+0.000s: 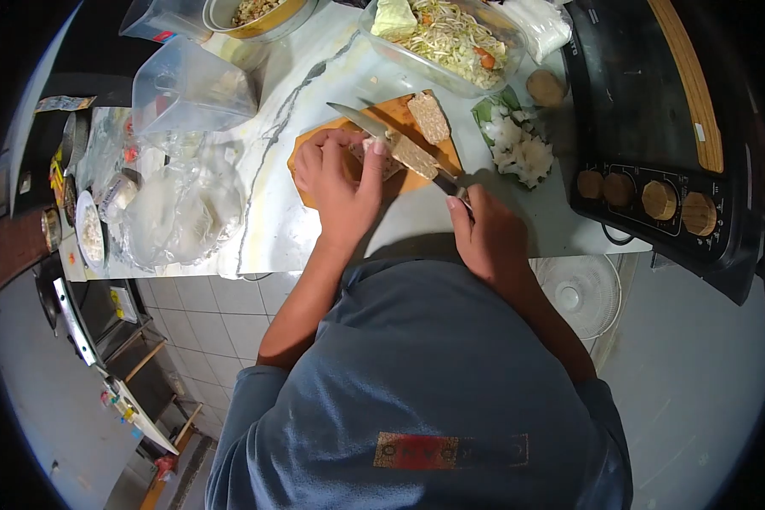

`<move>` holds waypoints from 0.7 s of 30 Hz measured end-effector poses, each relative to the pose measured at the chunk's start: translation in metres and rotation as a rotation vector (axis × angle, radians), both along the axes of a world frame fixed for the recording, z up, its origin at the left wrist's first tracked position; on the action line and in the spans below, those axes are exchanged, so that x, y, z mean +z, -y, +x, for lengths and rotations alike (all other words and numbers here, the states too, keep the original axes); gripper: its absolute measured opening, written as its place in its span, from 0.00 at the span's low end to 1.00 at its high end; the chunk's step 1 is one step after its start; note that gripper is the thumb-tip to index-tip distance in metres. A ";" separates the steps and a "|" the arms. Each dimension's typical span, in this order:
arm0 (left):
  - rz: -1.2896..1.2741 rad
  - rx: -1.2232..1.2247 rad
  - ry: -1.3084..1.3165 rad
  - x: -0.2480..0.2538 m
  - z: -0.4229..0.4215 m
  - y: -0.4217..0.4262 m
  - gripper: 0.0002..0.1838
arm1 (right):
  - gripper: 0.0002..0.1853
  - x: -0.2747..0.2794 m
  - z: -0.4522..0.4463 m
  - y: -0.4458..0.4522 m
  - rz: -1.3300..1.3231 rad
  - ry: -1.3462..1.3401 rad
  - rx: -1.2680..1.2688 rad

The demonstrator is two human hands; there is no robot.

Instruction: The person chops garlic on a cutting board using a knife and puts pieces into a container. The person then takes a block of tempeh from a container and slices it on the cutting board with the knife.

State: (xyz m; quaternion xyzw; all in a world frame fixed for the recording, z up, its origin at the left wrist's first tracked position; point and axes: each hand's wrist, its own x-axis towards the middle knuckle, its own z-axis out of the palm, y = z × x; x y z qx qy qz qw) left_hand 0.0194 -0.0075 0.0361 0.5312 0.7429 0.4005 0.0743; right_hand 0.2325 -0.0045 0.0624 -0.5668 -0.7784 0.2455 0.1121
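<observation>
My right hand (490,231) is closed round the handle of a kitchen knife (353,116), whose blade points up and left across the wooden cutting board (389,110). A slice of what looks like tempeh (416,159) lies against the blade and hides its middle. My left hand (342,180) is bent over the board beside the blade, fingertips gripping a piece of tempeh that the fingers mostly cover. Another tempeh block (429,117) rests at the board's upper right corner.
Behind the board stands a plastic container (450,51) of bean sprouts and shredded vegetables. White pieces on a leaf (517,144) lie to the right, near a black stove (654,127) with knobs. Leftward are a clear pitcher (191,89) and plastic bags (178,204).
</observation>
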 end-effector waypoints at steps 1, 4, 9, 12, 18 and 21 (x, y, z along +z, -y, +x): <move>-0.035 0.003 -0.032 0.006 0.003 0.000 0.16 | 0.17 0.001 -0.001 -0.001 0.003 -0.001 0.000; -0.094 0.009 -0.041 0.016 0.012 -0.007 0.17 | 0.16 0.001 -0.003 -0.005 0.060 -0.016 -0.009; -0.184 0.006 0.032 0.014 0.019 -0.009 0.20 | 0.16 0.001 -0.004 -0.006 0.079 -0.089 -0.062; -0.229 -0.008 0.120 0.013 0.020 -0.010 0.21 | 0.17 -0.002 -0.004 -0.005 0.129 -0.039 -0.053; -0.183 -0.004 0.334 0.005 0.020 -0.012 0.17 | 0.17 -0.004 -0.005 0.000 0.160 -0.026 -0.079; -0.146 -0.002 0.291 0.007 0.022 -0.013 0.17 | 0.17 -0.003 -0.003 0.001 0.167 -0.011 -0.089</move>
